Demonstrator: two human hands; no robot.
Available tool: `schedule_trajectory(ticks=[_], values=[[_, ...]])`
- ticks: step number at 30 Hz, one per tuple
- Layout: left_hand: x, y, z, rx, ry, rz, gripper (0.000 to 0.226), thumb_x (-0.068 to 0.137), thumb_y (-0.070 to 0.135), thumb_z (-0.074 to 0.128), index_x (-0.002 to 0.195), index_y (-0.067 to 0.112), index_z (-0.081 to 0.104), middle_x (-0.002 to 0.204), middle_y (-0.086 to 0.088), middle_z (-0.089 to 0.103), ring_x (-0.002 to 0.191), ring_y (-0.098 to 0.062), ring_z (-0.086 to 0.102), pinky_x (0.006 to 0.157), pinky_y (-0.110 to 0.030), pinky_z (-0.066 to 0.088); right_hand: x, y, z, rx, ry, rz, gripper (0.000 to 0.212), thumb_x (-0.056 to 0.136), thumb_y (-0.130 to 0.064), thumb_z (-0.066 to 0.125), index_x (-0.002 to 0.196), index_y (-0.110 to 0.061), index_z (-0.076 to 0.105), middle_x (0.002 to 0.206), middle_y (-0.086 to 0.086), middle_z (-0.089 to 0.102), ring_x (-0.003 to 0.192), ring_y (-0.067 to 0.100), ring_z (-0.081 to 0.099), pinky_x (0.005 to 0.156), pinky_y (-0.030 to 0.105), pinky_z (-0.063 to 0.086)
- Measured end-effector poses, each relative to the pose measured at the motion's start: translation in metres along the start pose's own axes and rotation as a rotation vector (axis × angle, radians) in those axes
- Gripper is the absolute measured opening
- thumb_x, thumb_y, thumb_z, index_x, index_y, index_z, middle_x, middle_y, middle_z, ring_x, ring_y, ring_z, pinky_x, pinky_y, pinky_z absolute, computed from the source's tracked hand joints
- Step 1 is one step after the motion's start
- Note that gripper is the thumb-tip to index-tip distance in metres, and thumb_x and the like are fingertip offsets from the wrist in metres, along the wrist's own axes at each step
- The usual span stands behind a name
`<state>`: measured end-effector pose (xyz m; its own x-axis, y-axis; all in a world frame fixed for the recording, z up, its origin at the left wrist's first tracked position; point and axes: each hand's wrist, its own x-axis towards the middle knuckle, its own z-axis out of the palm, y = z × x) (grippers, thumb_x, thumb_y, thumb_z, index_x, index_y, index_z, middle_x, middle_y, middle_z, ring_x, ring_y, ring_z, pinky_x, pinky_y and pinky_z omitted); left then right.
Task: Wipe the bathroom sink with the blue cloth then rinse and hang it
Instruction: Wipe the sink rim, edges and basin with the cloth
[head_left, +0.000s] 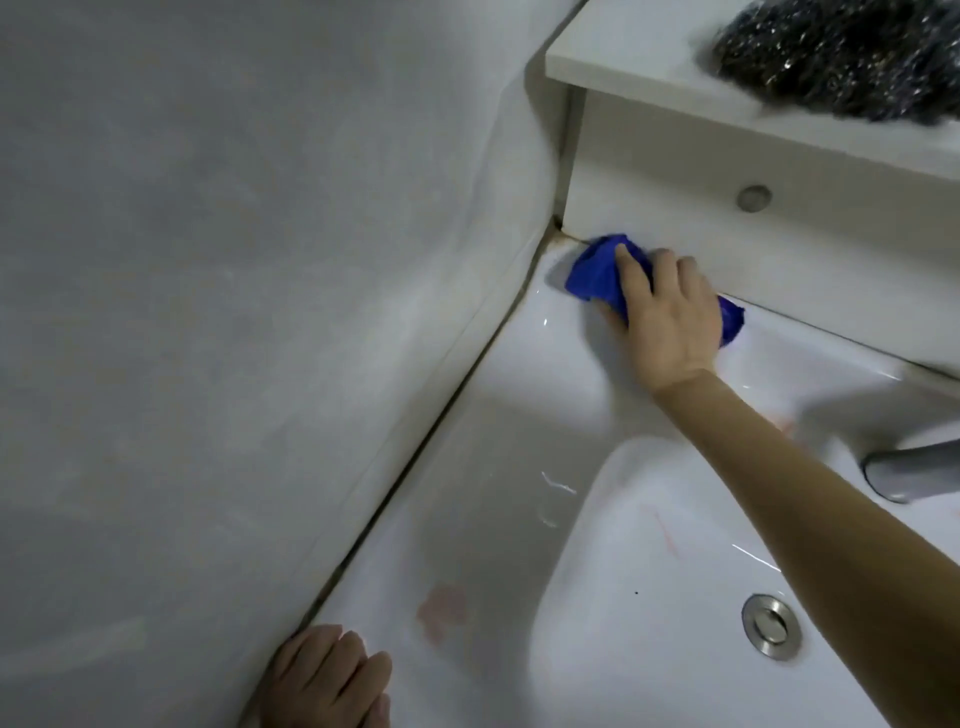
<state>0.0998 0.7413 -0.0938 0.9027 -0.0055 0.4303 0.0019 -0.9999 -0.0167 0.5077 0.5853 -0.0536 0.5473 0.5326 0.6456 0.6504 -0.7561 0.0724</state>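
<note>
My right hand (662, 312) presses the bunched blue cloth (597, 275) onto the far left corner of the white sink (493, 467), where the rim meets the wall and the cabinet. Part of the cloth sticks out on the right of the hand. My left hand (330, 680) rests flat on the sink's near left edge, fingers together, holding nothing. The basin has a metal drain (771, 626) at the lower right. A pinkish stain (441, 613) marks the left rim, and faint pink streaks show inside the basin.
A grey tap spout (909, 470) juts in from the right edge. Above the sink hangs a white cabinet shelf (649, 67) carrying a dark steel scouring pad (841, 52). A round metal button (754, 198) sits on the cabinet front. The grey wall (234, 260) fills the left.
</note>
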Motion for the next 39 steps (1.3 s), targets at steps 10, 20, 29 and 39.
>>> schedule_trajectory(ticks=[10, 20, 29, 39], values=[[-0.002, 0.015, -0.015, -0.184, -0.092, -0.138, 0.027, 0.094, 0.030, 0.033, 0.085, 0.016, 0.054, 0.068, -0.011, 0.052, 0.068, -0.030, 0.044, 0.064, -0.038, 0.035, -0.069, -0.059, -0.019, 0.218, -0.461, 0.066, 0.054, 0.095, -0.044, 0.052, 0.132, -0.006, 0.055, 0.118, 0.018, 0.058, 0.096, 0.038, 0.053, 0.077, 0.042, 0.047], [-0.003, 0.018, -0.022, -0.220, -0.103, -0.184, 0.021, 0.088, 0.022, 0.044, 0.076, 0.012, 0.057, 0.070, -0.008, 0.050, 0.068, -0.028, 0.042, 0.067, -0.037, 0.036, -0.164, -0.125, -0.091, 0.453, -0.479, -0.417, 0.045, 0.089, -0.031, 0.066, 0.128, -0.009, 0.060, 0.106, 0.016, 0.063, 0.081, 0.034, 0.055, 0.063, 0.039, 0.049], [-0.039, 0.008, -0.055, -0.518, -0.287, -0.207, 0.037, 0.096, 0.021, 0.054, 0.129, 0.006, 0.061, 0.133, -0.009, 0.061, 0.131, -0.019, 0.051, 0.120, -0.038, 0.028, -0.151, -0.173, -0.110, 0.414, -0.604, 0.139, 0.050, 0.092, -0.041, 0.059, 0.132, -0.011, 0.054, 0.113, 0.015, 0.057, 0.092, 0.035, 0.054, 0.069, 0.042, 0.049], [-0.036, 0.008, -0.056, -0.528, -0.298, -0.208, 0.035, 0.095, 0.022, 0.055, 0.124, 0.005, 0.063, 0.128, -0.010, 0.063, 0.129, -0.019, 0.051, 0.121, -0.032, 0.023, -0.126, -0.149, -0.083, 0.339, -0.581, 0.357, 0.051, 0.094, -0.040, 0.053, 0.137, -0.013, 0.051, 0.118, 0.017, 0.053, 0.099, 0.038, 0.051, 0.069, 0.039, 0.043]])
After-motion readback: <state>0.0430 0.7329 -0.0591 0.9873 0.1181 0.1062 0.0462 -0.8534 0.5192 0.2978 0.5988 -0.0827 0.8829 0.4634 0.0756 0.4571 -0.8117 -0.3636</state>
